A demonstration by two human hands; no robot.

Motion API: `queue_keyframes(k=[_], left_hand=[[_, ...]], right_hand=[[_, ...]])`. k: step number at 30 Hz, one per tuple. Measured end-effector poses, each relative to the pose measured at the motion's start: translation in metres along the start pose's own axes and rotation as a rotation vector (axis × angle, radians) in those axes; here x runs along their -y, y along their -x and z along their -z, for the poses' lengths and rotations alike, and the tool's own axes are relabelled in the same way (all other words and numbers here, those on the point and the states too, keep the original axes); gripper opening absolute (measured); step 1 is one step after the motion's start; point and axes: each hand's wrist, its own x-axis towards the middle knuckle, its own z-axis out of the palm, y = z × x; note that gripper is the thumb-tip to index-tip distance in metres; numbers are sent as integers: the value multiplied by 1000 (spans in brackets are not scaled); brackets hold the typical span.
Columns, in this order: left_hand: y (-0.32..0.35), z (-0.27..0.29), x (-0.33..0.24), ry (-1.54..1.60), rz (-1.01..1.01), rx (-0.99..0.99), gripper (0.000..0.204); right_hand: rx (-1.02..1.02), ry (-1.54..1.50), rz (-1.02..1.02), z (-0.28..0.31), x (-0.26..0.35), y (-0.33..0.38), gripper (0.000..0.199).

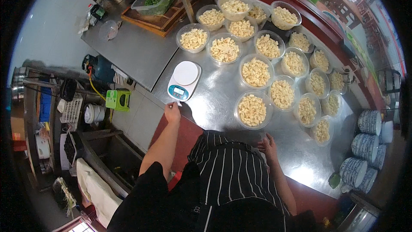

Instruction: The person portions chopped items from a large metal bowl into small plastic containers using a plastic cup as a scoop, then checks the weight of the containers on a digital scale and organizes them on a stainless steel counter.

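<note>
My left hand [173,113] is closed at the table's front edge, just below a white kitchen scale [184,80]. Something small and pale shows at its fingertips, too small to name. The scale has a round white platform with nothing on it and a blue panel with a lit display. My right hand [268,147] hangs by the edge in front of my striped apron [231,167], fingers loosely bent and apart, holding nothing visible. Closest to it stands a clear plastic bowl [253,109] of pale, chopped chunks. Several like bowls crowd the steel table [214,111] behind it.
Stacked blue-and-white bowls [365,146] stand at the far right. A wooden tray [148,22] and a tub of chopped greens [154,2] sit at the back left. On the floor are a green stool [117,100] and a gas cylinder [101,69].
</note>
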Motion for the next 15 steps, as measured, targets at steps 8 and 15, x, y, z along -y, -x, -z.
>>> queue_keyframes(k=[8, 15], left_hand=[[-17, -10, -58, 111, 327, 228, 38], [-37, -7, -53, 74, 362, 390, 35]], right_hand=[[-29, -77, 41, -20, 27, -3, 57], [-25, -115, 67, -39, 22, -11, 56]])
